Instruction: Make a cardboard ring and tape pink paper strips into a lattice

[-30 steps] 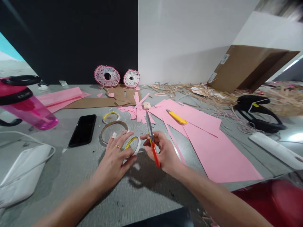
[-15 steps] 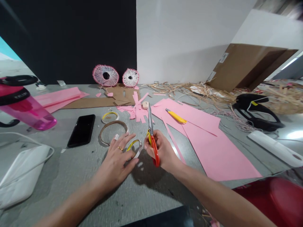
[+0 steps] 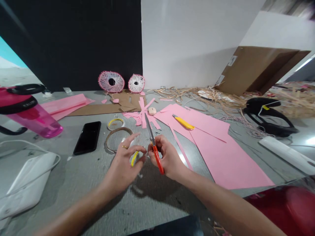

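My right hand (image 3: 167,155) grips a pair of scissors (image 3: 158,159) with orange-red handles, their blades pointing away from me and slightly left. Its thumb and index finger are close together beside the handles. My left hand (image 3: 126,160) has its thumb and index finger curled around a narrow roll of tape (image 3: 134,159). Only the roll's yellow inner side shows; the fingers hide the rest. The fingertips of both hands nearly meet. Just beyond my left hand lies a brown ring (image 3: 107,140), with a second yellow-and-white tape roll (image 3: 108,124) behind it.
Pink paper sheets (image 3: 228,160) lie at right with a yellow utility knife (image 3: 183,122) on them. At left are a black phone (image 3: 87,137), a pink bottle (image 3: 34,116) and a white device with a cable (image 3: 31,183). Two string-wound rings (image 3: 104,82) lean on the back wall.
The scissors' blades have swung to the left. My left hand has turned and its fingers have drawn in around the tape roll, covering more of it. The view has shifted slightly.
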{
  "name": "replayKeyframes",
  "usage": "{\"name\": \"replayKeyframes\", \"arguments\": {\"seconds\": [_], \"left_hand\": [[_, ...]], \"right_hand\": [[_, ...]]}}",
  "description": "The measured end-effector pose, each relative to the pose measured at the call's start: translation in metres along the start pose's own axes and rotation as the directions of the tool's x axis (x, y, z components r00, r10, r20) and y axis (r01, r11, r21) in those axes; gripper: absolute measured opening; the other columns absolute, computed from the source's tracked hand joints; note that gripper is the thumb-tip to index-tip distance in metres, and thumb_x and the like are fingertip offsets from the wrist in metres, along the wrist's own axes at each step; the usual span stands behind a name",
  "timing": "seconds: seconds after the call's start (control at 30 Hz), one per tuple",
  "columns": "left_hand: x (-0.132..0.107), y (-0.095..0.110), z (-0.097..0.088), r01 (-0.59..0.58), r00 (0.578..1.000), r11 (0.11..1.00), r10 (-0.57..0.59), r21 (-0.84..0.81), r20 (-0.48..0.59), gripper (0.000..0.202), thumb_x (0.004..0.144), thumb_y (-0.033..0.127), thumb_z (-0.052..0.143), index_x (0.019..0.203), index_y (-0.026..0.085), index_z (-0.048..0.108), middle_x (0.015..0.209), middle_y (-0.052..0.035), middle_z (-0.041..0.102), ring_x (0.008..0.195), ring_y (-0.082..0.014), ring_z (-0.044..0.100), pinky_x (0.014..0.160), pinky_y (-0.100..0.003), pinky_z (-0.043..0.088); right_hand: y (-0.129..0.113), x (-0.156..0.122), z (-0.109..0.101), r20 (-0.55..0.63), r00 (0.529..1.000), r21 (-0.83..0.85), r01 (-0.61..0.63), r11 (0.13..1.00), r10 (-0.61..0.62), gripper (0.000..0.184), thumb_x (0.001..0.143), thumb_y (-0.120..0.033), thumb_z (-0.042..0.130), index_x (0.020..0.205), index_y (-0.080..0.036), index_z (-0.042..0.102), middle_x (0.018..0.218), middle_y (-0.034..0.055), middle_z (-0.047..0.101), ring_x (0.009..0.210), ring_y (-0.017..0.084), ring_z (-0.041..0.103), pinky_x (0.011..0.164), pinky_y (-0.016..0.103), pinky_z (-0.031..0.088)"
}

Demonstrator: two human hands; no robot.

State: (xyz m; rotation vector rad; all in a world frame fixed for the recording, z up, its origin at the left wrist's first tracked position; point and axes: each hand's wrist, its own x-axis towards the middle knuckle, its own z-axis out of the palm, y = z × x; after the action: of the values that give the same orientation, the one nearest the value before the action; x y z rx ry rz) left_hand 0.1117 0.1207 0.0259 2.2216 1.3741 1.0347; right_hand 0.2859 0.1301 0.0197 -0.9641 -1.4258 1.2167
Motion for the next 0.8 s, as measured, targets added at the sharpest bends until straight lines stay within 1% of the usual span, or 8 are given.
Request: {"name": "replayKeyframes", "arguments": {"seconds": [0.1, 0.3, 0.4, 0.47, 0.53, 0.63, 0.73, 0.8], "left_hand": [[0.005, 0.003, 0.002, 0.055, 0.998, 0.997, -0.054, -0.057, 0.019, 0.009, 0.084, 0.025, 0.058, 0.083, 0.025, 0.067, 0.146, -0.0086, 0.054, 0.133, -0.0313, 0.053, 0.112, -0.056, 0.039], [0.015, 0.005, 0.000, 0.155, 0.988, 0.981, -0.157, -0.117, -0.008, 0.012, 0.081, 0.032, 0.061, 0.074, 0.025, 0.069, 0.139, -0.0098, 0.061, 0.130, -0.0328, 0.057, 0.111, -0.054, 0.041], [0.019, 0.002, -0.002, 0.232, 0.971, 0.959, -0.239, -0.161, -0.021, 0.015, 0.079, 0.037, 0.063, 0.072, 0.024, 0.068, 0.141, -0.0094, 0.060, 0.131, -0.0338, 0.055, 0.113, -0.055, 0.037], [0.019, -0.002, -0.004, 0.284, 0.954, 0.932, -0.298, -0.226, -0.033, 0.019, 0.080, 0.040, 0.063, 0.073, 0.023, 0.068, 0.143, -0.0101, 0.059, 0.132, -0.0339, 0.054, 0.115, -0.054, 0.034], [0.019, -0.007, -0.006, 0.315, 0.938, 0.897, -0.343, -0.312, -0.040, 0.022, 0.082, 0.043, 0.064, 0.075, 0.022, 0.068, 0.144, -0.0113, 0.058, 0.133, -0.0333, 0.054, 0.115, -0.052, 0.035], [0.019, -0.011, -0.009, 0.334, 0.923, 0.852, -0.383, -0.404, -0.043, 0.023, 0.084, 0.044, 0.063, 0.077, 0.023, 0.068, 0.143, -0.0105, 0.059, 0.136, -0.0320, 0.051, 0.115, -0.052, 0.035], [0.018, -0.015, -0.010, 0.342, 0.918, 0.851, -0.394, -0.398, -0.053, 0.021, 0.086, 0.043, 0.062, 0.077, 0.025, 0.067, 0.144, -0.0080, 0.059, 0.136, -0.0314, 0.051, 0.116, -0.053, 0.034], [0.017, -0.016, -0.010, 0.311, 0.929, 0.888, -0.359, -0.338, -0.087, 0.021, 0.087, 0.043, 0.060, 0.080, 0.024, 0.066, 0.143, -0.0080, 0.060, 0.133, -0.0307, 0.054, 0.114, -0.052, 0.038]], "right_hand": [[-0.001, 0.001, 0.000, -0.022, 1.000, 0.027, -0.012, 1.000, 0.012, 0.032, 0.067, -0.024, 0.063, 0.091, -0.024, 0.043, 0.079, -0.0038, 0.053, 0.067, 0.012, 0.049, 0.062, 0.026, 0.040], [-0.009, 0.004, -0.003, -0.046, 0.999, 0.042, -0.013, 0.999, 0.015, 0.031, 0.070, -0.028, 0.066, 0.091, -0.025, 0.043, 0.081, -0.0027, 0.056, 0.068, 0.013, 0.052, 0.062, 0.027, 0.043], [-0.013, 0.004, -0.016, -0.058, 0.998, -0.040, -0.013, 0.999, 0.011, 0.035, 0.073, -0.037, 0.070, 0.094, -0.024, 0.046, 0.085, -0.0006, 0.061, 0.072, 0.015, 0.056, 0.065, 0.029, 0.046], [-0.016, 0.002, -0.029, -0.058, 0.998, -0.172, -0.038, 0.984, 0.029, 0.036, 0.075, -0.041, 0.072, 0.096, -0.024, 0.048, 0.088, 0.0007, 0.063, 0.076, 0.017, 0.058, 0.068, 0.031, 0.047], [-0.019, -0.002, -0.042, -0.029, 0.997, -0.342, -0.075, 0.937, 0.069, 0.036, 0.077, -0.042, 0.071, 0.098, -0.024, 0.049, 0.087, 0.0006, 0.063, 0.075, 0.017, 0.058, 0.068, 0.031, 0.046], [-0.023, -0.010, -0.054, 0.053, 0.989, -0.573, -0.082, 0.815, 0.136, 0.038, 0.078, -0.041, 0.071, 0.105, -0.022, 0.052, 0.086, 0.0014, 0.063, 0.071, 0.018, 0.057, 0.065, 0.031, 0.043], [-0.024, -0.015, -0.053, 0.088, 0.980, -0.706, -0.064, 0.705, 0.177, 0.045, 0.078, -0.039, 0.072, 0.114, -0.021, 0.052, 0.090, 0.0044, 0.063, 0.077, 0.021, 0.059, 0.067, 0.033, 0.043], [-0.023, -0.017, -0.050, 0.093, 0.978, -0.740, -0.059, 0.670, 0.188, 0.047, 0.079, -0.039, 0.072, 0.117, -0.021, 0.052, 0.093, 0.0062, 0.064, 0.081, 0.023, 0.061, 0.069, 0.033, 0.043]]}}
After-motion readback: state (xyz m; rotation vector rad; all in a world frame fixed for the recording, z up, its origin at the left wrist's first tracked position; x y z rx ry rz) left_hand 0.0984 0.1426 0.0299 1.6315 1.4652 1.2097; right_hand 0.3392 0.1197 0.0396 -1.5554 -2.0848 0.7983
